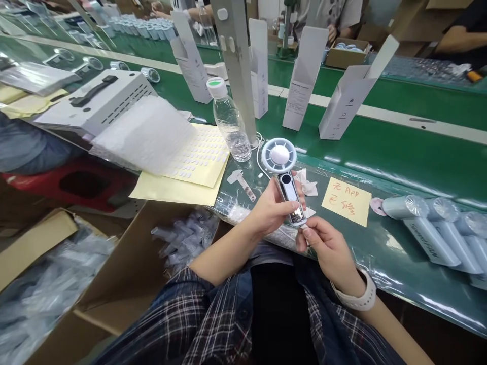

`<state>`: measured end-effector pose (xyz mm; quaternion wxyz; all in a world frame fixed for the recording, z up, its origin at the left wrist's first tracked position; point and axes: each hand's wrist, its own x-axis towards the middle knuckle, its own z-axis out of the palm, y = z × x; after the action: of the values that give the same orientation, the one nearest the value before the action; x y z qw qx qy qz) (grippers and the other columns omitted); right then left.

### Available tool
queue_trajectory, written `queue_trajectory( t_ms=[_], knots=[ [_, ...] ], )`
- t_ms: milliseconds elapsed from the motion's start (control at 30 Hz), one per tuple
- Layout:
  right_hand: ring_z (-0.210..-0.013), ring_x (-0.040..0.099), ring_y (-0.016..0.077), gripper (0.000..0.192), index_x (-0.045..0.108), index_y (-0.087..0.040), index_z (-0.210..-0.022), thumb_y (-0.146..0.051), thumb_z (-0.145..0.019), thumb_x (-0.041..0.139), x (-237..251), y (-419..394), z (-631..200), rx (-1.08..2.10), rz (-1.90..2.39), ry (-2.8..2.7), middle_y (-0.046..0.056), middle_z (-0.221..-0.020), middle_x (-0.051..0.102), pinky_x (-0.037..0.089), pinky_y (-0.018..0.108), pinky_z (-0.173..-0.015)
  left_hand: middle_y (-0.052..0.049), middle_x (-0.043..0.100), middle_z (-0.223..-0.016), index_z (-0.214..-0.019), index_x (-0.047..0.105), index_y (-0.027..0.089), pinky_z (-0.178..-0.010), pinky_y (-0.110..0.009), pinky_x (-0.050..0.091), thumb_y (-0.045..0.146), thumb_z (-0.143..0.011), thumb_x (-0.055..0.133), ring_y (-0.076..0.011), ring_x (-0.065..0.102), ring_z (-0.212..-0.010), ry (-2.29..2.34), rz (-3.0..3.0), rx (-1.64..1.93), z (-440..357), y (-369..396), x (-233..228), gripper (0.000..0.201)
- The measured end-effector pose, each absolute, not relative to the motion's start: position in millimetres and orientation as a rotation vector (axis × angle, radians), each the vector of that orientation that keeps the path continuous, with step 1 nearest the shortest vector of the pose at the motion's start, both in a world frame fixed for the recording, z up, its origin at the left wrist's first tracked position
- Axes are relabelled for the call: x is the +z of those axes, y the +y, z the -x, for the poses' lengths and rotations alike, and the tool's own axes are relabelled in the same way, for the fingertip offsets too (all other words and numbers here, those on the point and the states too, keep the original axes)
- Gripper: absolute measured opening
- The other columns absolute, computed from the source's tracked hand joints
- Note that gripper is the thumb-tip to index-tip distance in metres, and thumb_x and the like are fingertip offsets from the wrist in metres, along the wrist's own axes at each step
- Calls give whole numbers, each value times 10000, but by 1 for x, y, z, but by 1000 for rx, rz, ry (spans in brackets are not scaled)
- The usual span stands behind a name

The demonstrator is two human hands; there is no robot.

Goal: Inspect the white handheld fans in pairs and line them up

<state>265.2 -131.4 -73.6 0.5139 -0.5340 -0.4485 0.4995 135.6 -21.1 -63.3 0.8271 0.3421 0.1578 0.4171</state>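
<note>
A light-blue handheld fan (290, 190) with a round head and a shiny panel on its handle is tilted over the table edge. My left hand (273, 205) is closed around the handle, its thumb lying across the lower panel. At the handle's bottom end, my right hand (323, 243) pinches a small white piece that looks like a cable plug; the fingers partly hide it. A thin white cable (259, 159) runs from near the metal post and passes behind the fan.
A water bottle (230, 121) stands beside the metal post (238, 66). Left are yellow sticker sheets (178, 190) and a white metal box (95, 104). Right lie a handwritten note (346, 201) and several boxed-shape blue fans (429, 238). White cartons (304, 78) stand on the green conveyor (418, 101).
</note>
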Motion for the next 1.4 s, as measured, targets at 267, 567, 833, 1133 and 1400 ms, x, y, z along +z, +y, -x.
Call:
queue_trajectory(
  t_ms=[267,567,833,1133,1400],
  knots=[
    [-386,436,95,429,507,-234,-796,-565,-1048,609,-81,-132,-237,1281,1128,-863,-104,-477,411,366,224,-442,33,624,-946,-1202,493,258,-748,-299,529,304,-736,910,-125,626,-790,347,-874,1086,-143,-29,-81,627],
    [-1082,671,284,397,632,-222,-760,-483,-1053,575,-77,-131,-274,767,1391,-1406,107,-1130,695,544,444,-945,40,615,-896,-1161,531,220,-767,-308,524,227,-638,908,-121,618,-777,447,-527,965,-133,-16,-68,644],
    [-1504,506,324,806,246,-388,-1681,-474,-1009,682,-69,-113,-283,1088,1118,-1250,88,-1669,468,423,587,-1251,35,602,-891,-1119,489,219,-710,-292,459,311,-692,918,-127,569,-746,315,-890,648,-132,-51,-76,612],
    [-1577,416,292,899,254,-383,-1696,-383,-965,777,-71,-124,-277,1151,1068,-1118,47,-1731,392,369,531,-1309,31,582,-948,-1171,514,205,-803,-297,452,174,-665,825,-145,544,-866,398,-1025,565,-129,-51,-80,595],
    [-1541,464,279,900,253,-428,-1697,-383,-967,776,-73,-118,-280,1299,949,-1050,5,-1716,422,395,514,-1293,57,590,-837,-1113,487,205,-639,-257,409,170,-664,831,-88,523,-664,397,-855,528,-132,-54,-80,567]
  ],
)
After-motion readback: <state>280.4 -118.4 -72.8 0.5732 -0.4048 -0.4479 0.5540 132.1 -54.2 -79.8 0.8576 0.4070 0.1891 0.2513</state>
